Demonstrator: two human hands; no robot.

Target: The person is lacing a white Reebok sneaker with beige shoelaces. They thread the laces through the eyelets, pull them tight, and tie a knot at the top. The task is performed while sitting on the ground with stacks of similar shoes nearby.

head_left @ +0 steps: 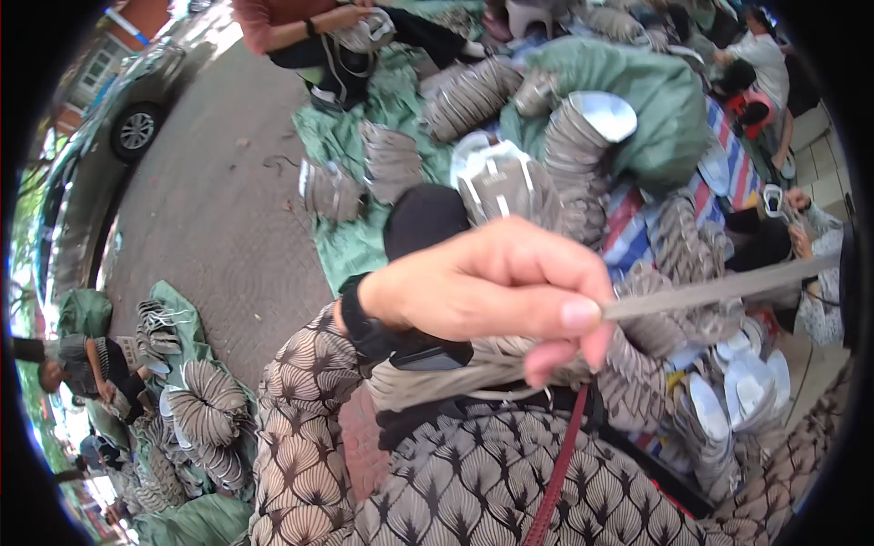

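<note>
My left hand, with a black band at its wrist, is raised in front of my lap. Its thumb and forefinger pinch the end of a flat grey shoelace. The lace runs taut to the right edge of the picture, where its other end is out of sight. Of my right arm only the patterned sleeve shows at the lower right; that hand is outside the picture. Beneath my left hand, a bundle of beige-grey strands lies across my lap. A dark red strap hangs down over my patterned clothing.
Stacked grey shoe uppers lie ahead, beside a large green sack. More shoe pieces with white linings are heaped at right. Other people sit nearby handling pieces. Paving and a parked car are at left.
</note>
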